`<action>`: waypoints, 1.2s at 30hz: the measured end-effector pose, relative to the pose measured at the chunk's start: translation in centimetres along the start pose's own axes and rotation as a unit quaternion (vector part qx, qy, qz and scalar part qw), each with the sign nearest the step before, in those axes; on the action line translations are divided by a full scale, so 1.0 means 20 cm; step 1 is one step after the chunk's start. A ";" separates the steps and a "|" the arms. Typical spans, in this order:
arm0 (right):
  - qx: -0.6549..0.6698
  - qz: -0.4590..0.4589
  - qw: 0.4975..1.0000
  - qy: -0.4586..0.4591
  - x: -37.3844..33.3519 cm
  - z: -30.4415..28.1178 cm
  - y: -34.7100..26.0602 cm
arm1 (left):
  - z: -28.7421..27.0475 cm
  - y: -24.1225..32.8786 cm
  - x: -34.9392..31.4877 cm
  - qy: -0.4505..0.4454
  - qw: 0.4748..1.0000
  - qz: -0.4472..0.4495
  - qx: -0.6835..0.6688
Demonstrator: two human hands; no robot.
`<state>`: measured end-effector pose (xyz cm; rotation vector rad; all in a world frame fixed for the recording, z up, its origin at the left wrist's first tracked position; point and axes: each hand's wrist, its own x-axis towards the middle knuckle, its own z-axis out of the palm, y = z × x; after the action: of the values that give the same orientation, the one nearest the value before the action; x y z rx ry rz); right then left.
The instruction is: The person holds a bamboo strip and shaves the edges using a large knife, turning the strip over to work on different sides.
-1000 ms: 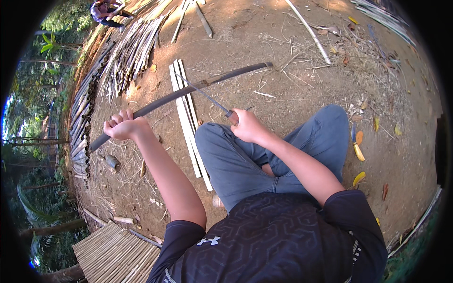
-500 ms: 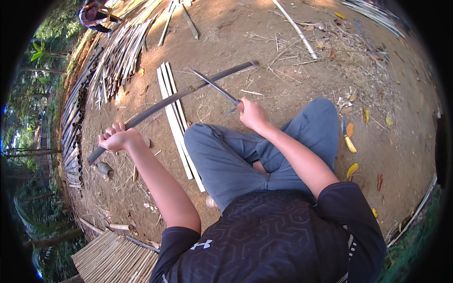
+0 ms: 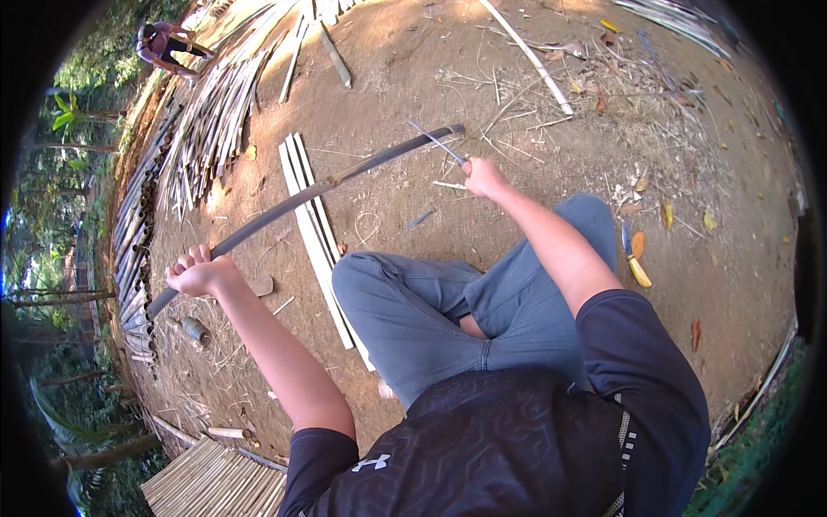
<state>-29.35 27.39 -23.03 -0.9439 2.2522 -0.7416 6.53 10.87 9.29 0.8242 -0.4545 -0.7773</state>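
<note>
My left hand [image 3: 204, 272] is wrapped round the near end of a long dark bamboo strip [image 3: 284, 205]. The strip slants up to the right, and a lighter node shows near its middle. A knife is in my closed right hand [image 3: 487, 178]. Its blade [image 3: 438, 143] points up and left and crosses the strip close to the far end; whether it touches cannot be made out. Below the strip, a small dark sliver [image 3: 419, 221] lies before my crossed legs. Pale split bamboo strips [image 3: 319, 246] pass under the dark strip and reach beside my left knee.
To the right of my legs lies another knife [image 3: 636, 265] with a yellowish handle. A short bamboo piece [image 3: 196, 330] rests below my left hand. Piled bamboo strips [image 3: 220, 121] are at the far left, near a bending person [image 3: 164, 47]. A slatted bamboo mat [image 3: 211, 481] is at lower left.
My right hand has moved up and right with the knife, along the strip toward its far end. The sliver that was by the blade is now apart from it. My left hand shifted slightly down-left.
</note>
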 end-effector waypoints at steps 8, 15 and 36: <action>0.010 0.024 1.000 0.009 0.23 0.16 0.16 | 0.05 -0.15 0.29 0.023 0.999 0.012 0.018; 0.011 0.096 0.995 0.025 0.33 0.12 0.27 | 0.13 -0.21 0.38 0.061 0.998 0.015 0.032; 0.020 0.023 0.999 0.031 0.30 0.28 0.24 | 0.21 -0.21 0.36 0.044 0.997 0.040 0.048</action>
<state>-31.10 24.29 -31.84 -0.8583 2.2962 -0.8016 6.61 1.57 9.00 0.9215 -0.4457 -0.6467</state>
